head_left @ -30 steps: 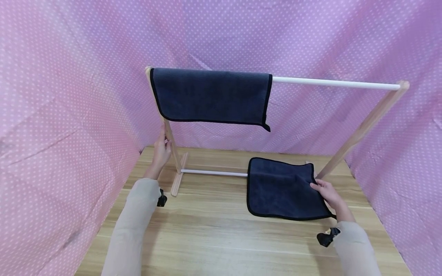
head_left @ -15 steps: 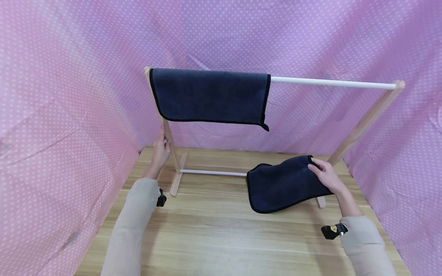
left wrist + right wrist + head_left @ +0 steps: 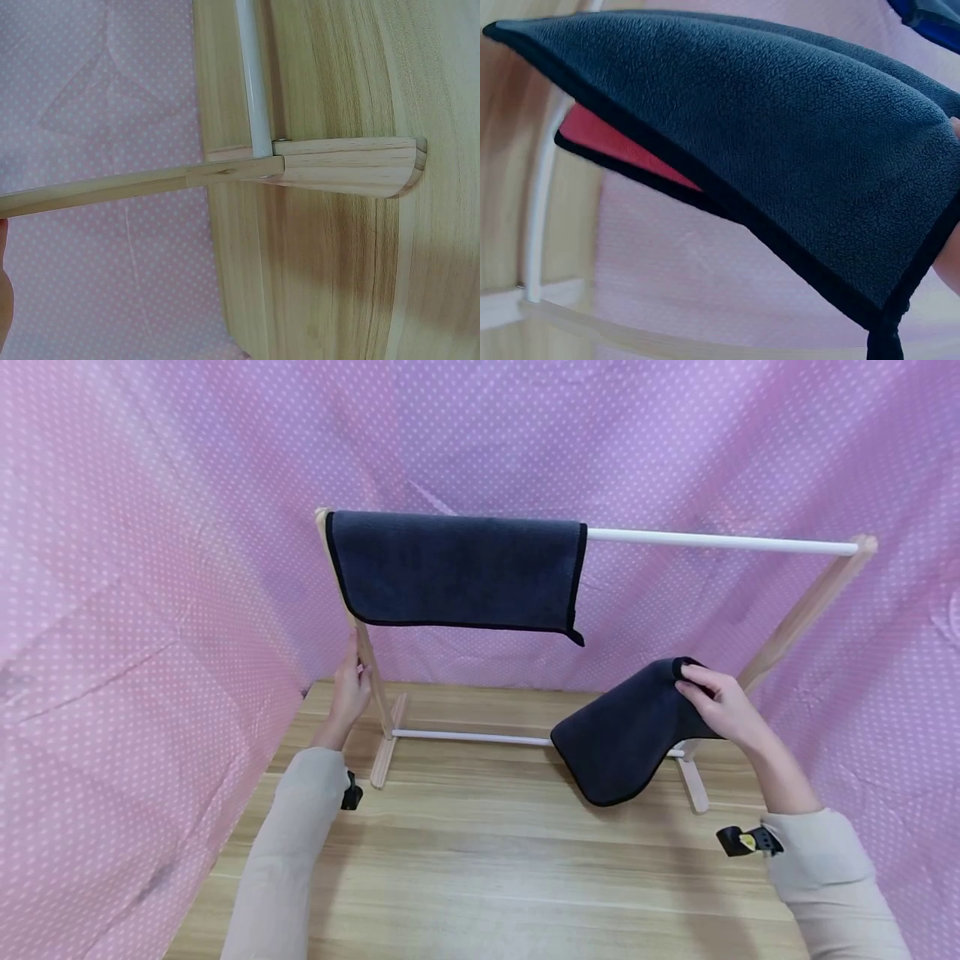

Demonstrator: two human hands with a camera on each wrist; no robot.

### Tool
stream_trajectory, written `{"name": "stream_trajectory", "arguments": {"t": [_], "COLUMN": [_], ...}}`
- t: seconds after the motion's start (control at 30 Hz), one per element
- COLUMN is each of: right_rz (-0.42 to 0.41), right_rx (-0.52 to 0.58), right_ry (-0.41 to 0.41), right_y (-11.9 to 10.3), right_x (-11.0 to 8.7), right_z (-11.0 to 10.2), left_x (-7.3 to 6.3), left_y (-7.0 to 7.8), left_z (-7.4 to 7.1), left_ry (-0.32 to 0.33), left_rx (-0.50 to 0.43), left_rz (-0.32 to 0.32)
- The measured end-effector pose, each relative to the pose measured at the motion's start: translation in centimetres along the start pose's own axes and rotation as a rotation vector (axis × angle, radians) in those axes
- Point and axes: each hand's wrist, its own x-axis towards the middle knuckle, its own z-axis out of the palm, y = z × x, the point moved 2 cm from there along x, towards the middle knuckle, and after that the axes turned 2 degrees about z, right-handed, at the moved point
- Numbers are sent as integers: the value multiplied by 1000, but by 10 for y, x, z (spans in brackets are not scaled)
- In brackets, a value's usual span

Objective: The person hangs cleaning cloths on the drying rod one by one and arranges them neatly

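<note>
My right hand pinches the edge of a dark grey towel with black trim, which hangs off the table at a slant. Its red underside peeks out in the right wrist view. At the far side, my left hand grips the left wooden post of a drying rack; only a sliver of that hand shows in the left wrist view. A second dark grey towel is draped over the left half of the rack's white top rail.
A thin white lower rail joins the rack's two wooden feet, the left foot and right foot. The rack stands on a wood-grain table. Pink dotted cloth surrounds it on the back and sides.
My right hand has lifted the towel from the table, raising its right edge upward so the cloth folds and hangs. The left hand has stayed on the post.
</note>
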Motion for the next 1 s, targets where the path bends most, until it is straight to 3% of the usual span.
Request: {"name": "stream_trajectory", "arguments": {"t": [0.13,0.37,0.6,0.8,1.0], "right_rz": [-90,-91,-246,-385,-394], "right_rx": [48,35,-95,-281,-355], "right_ry": [71,159,214,240,309], "right_y": [-10,-28,-50,-69,-81], "right_x": [4,22,45,63,80], "right_z": [-10,-33,-52,-72,-94], "left_x": [-1,2,1,0,0], "left_y": [1,3,3,1,0], "left_z": [1,0,-2,-1,1], "left_ry": [3,6,-8,14,17], "left_rx": [3,3,-16,12,2], "left_rz": [9,-4,-30,-4,22]}}
